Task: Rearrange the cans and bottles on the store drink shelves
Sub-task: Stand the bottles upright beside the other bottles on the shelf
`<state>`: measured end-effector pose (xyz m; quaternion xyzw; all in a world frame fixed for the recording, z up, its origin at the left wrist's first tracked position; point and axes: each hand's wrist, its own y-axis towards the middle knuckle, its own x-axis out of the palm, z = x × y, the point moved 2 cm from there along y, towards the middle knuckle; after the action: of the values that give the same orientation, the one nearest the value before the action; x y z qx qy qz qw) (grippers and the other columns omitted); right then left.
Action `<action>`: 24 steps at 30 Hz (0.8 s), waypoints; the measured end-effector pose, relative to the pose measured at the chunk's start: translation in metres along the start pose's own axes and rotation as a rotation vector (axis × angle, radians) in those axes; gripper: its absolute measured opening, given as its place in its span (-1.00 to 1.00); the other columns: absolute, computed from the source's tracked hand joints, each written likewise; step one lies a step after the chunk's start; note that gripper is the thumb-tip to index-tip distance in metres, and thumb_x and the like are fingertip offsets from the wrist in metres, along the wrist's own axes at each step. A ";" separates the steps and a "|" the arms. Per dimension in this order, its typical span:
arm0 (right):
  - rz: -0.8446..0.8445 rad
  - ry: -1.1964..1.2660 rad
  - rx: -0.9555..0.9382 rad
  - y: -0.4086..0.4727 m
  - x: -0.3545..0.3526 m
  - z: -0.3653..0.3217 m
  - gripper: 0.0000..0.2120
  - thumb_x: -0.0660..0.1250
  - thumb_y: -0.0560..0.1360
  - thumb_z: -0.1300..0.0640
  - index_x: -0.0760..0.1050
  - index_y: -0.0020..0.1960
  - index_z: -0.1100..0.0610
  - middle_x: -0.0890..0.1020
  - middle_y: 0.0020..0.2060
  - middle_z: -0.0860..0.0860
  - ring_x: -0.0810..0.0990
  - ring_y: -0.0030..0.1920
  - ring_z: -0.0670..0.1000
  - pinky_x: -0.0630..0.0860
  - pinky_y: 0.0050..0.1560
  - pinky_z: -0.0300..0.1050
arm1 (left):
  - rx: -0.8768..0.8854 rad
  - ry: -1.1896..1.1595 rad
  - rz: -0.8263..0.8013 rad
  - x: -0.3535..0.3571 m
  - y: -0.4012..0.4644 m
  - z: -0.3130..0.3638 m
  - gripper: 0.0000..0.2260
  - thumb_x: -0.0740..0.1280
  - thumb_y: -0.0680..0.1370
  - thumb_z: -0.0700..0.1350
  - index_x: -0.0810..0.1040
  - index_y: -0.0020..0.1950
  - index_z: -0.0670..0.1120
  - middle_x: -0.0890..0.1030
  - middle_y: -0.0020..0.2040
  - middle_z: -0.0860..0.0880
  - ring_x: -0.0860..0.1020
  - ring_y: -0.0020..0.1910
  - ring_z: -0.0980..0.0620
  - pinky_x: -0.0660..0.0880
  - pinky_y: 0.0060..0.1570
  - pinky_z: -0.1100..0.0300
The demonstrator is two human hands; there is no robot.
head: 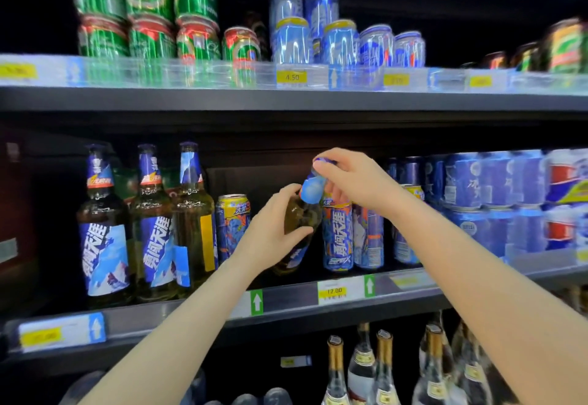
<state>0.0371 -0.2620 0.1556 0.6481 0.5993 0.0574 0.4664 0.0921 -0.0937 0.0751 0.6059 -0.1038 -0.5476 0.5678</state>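
The person holds one beer bottle [300, 213] in both hands on the middle shelf [286, 301]. The left hand [273, 226] is wrapped around the brown belly of the bottle, fingers curled and thumb pressed across the glass. The right hand [353, 178] is closed over the neck and cap from above, fingertips pinching the blue foil. The bottle leans, its top tilted toward the right hand and its base down beneath the left palm, close to the shelf floor; whether it touches cannot be told.

The job looks to be in mid-course. Left of the left hand, three matching bottles [149, 223] already stand upright in a row, with a yellow-topped can [233, 226] between them and the fingers. The held bottle likely belongs with them, so it remains to be stood up and placed. Just beyond the right fingers stand tall blue-and-orange cans [338, 236], and stacked blue cans [496, 201] farther right.

The bottle labels bear large white Chinese characters on blue with a snowy mountain. One can reads "superX". Price tags show "12.00" [334, 291] below the hands and "4.50" [292, 77] above.
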 end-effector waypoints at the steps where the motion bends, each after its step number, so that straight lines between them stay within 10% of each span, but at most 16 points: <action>1: -0.009 0.030 0.012 0.004 0.001 0.003 -0.75 0.25 0.56 0.01 0.48 0.22 0.00 0.60 -0.30 -0.02 0.56 -0.36 -0.06 0.52 -0.28 -0.16 | -0.012 -0.018 -0.005 -0.003 0.004 0.000 -0.39 0.43 0.46 -0.02 0.19 0.42 0.14 0.44 0.30 0.09 0.43 0.27 0.12 0.44 0.23 0.06; 9: -0.298 0.193 0.223 -0.011 0.059 0.077 -0.13 0.44 0.43 0.26 -0.01 0.53 -0.08 0.48 0.18 -0.04 0.54 0.08 -0.09 0.52 0.03 -0.25 | -0.203 -0.152 -0.035 -0.010 0.029 -0.016 -0.41 0.37 0.53 -0.01 0.19 0.49 0.08 0.51 0.27 0.04 0.42 0.22 0.20 0.42 0.20 0.19; 13: -0.187 0.283 0.203 -0.011 0.090 0.094 0.05 0.53 0.34 0.24 -0.13 0.51 -0.20 0.49 0.26 0.00 0.57 0.16 -0.03 0.53 0.19 0.06 | -0.249 -0.148 -0.064 -0.007 0.031 -0.022 -0.42 0.34 0.54 0.04 0.18 0.50 0.09 0.53 0.27 0.06 0.50 0.24 0.12 0.46 0.24 0.07; 20: -0.140 0.261 0.165 -0.004 0.113 0.090 -0.02 0.51 0.37 0.18 -0.10 0.50 -0.15 0.52 0.17 -0.09 0.57 0.11 -0.08 0.52 0.17 -0.06 | 0.129 0.712 0.391 -0.067 -0.009 -0.013 -0.50 0.40 0.47 -0.10 0.41 0.39 -0.11 0.36 0.43 -0.17 0.26 0.45 -0.15 0.15 0.43 -0.15; 24: -0.137 0.256 0.155 0.006 0.130 0.084 -0.04 0.49 0.40 0.22 -0.11 0.52 -0.09 0.53 0.17 -0.05 0.56 0.10 -0.05 0.45 0.07 -0.19 | -0.154 0.790 0.365 -0.089 -0.038 -0.056 -0.33 0.44 0.44 -0.02 0.26 0.48 -0.10 0.12 0.53 -0.25 0.05 0.51 -0.27 0.09 0.41 -0.24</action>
<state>0.1305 -0.1988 0.0497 0.6274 0.6991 0.0611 0.3375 0.0835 0.0182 0.0795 0.6964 0.0569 -0.1710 0.6946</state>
